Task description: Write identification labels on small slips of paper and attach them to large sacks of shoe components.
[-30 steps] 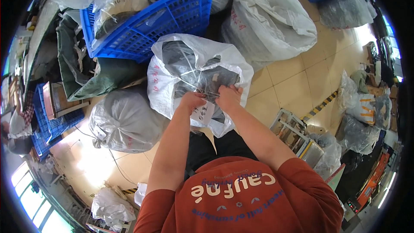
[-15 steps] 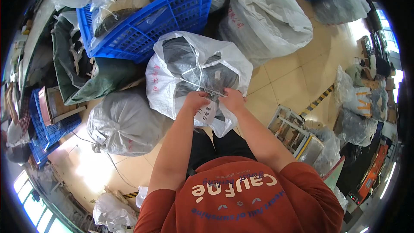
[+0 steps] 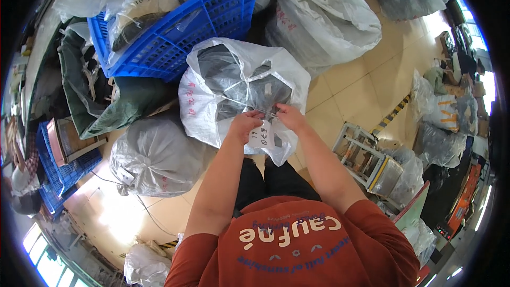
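Note:
In front of me stands a white woven sack (image 3: 199,127), its mouth drawn partly together by thin white cord (image 3: 245,81) that crosses over the top. Dark, plastic-wrapped contents show through the gaps. At the sack's near edge, my left hand (image 3: 246,125) is closed, with its fingertips on the cord. Close by on its right, my right hand (image 3: 290,117) pinches the cord. Between and just below the hands hangs a white paper tag (image 3: 261,136) with handwriting. The exact knot or loop at my fingertips is too small to make out.
A blue plastic crate (image 3: 175,37) of wrapped items stands at the far left, above a green sack (image 3: 130,98). A tied grey sack (image 3: 156,154) sits to the left, an open white sack (image 3: 329,18) at the far right. A metal-framed cart (image 3: 366,157) is on the right.
Both hands stay at the sack's near edge, the right one shifting slightly nearer the left. The tag has turned and now faces up more fully. The whole view has shifted a little.

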